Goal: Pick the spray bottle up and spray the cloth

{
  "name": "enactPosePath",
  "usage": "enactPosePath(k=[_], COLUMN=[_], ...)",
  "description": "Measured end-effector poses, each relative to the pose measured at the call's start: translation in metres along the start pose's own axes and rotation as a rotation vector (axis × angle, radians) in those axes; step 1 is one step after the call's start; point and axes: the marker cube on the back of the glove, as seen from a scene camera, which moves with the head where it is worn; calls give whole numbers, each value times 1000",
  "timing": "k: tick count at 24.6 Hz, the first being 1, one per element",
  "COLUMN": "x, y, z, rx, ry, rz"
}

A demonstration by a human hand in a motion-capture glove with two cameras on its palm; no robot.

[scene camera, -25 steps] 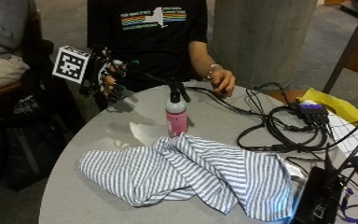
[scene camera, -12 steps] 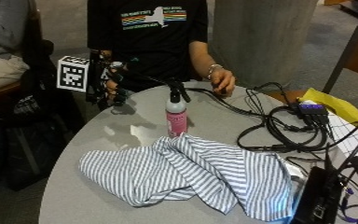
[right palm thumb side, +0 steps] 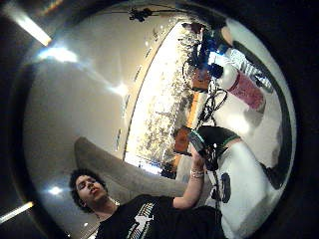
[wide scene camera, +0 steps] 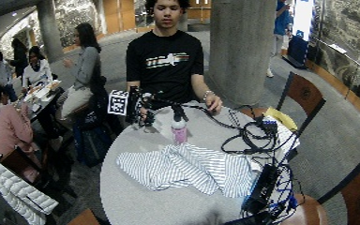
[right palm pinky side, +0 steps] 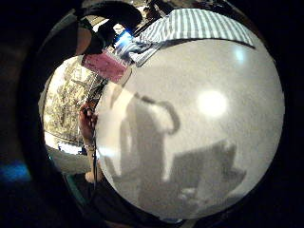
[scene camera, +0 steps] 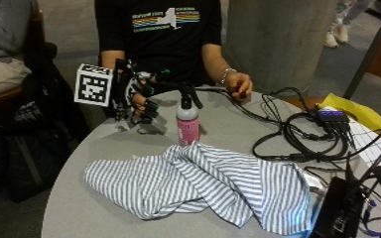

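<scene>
Beside the upright pink spray bottle (scene camera: pixel 188 126), the gloved hand (scene camera: pixel 140 101) hovers with loosely curled, empty fingers.

Round grey bench (scene camera: pixel 104 148): pink spray bottle (scene camera: pixel 188 124) upright near middle, striped cloth (scene camera: pixel 204 186) crumpled just in front, black cables (scene camera: pixel 296 134) + yellow paper (scene camera: pixel 349 110) at side.

public hall | concrete pillar (wide scene camera: pixel 242 47) | seated people at tables (wide scene camera: pixel 42 91)
</scene>
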Motion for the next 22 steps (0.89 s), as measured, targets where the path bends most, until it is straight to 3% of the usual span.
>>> enactPosePath(k=[13,22], x=[23,25], y=[-43,-41], z=[36,41], rx=[-31,104], ry=[38,1], rz=[54,-5])
